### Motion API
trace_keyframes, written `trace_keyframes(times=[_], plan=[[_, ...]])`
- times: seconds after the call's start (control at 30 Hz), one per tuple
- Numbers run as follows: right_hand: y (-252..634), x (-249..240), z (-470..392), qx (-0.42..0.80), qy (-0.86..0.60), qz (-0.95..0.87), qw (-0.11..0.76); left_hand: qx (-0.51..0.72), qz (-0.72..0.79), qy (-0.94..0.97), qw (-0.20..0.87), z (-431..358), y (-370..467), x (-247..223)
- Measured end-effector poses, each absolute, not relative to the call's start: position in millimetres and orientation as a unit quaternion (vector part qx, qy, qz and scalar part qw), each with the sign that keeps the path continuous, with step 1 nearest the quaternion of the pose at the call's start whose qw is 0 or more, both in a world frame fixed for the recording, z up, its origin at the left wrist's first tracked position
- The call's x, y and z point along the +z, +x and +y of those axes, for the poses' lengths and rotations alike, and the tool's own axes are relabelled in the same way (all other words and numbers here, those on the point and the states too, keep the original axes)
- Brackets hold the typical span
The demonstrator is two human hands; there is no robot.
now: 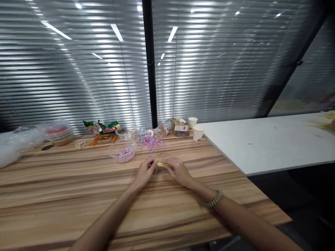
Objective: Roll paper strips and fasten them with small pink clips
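A small yellow strip-like piece (162, 164) spans the gap between my two hands, low over the wooden table. The fingers and thumb of my left hand (144, 171) are closed at its left end. At its right end, my right hand (180, 170) pinches it; what exactly it is stays too small to make out. A few little pink and purple bits (155, 170) lie under my fingertips. Just beyond my hands stands a clear plastic bowl (123, 151) partly filled with similar pink, purple and blue pieces. A loose pile of pink-purple pieces (151, 142) lies to its right.
Two paper cups (198, 133) stand at the back right beside a small box-like model (180, 126). Snack packets (104, 131), a second clear container (125, 133) and stacked round tubs (58, 132) line the window side. A white table (272, 143) adjoins on the right.
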State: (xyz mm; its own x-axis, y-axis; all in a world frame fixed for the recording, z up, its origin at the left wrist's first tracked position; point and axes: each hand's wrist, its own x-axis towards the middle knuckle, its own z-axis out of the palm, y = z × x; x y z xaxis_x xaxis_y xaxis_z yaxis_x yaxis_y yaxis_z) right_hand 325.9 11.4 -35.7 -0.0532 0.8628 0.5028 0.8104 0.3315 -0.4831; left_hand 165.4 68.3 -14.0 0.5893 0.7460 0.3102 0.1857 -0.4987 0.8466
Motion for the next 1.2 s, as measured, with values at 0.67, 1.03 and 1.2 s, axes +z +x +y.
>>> trace_keyframes(times=[0.67,1.03,1.2], plan=[[327,-19,9,0.210,-0.600,-0.638,0.435,0.347,0.297,0.737,0.499,72,164,-15],[323,-12,7,0.271,-0.568,-0.611,0.481,0.377,0.315,0.665,0.562,69,164,-12],[325,-9,9,0.364,-0.579,-0.534,0.497,0.404,0.354,0.643,0.546,74,163,-13]])
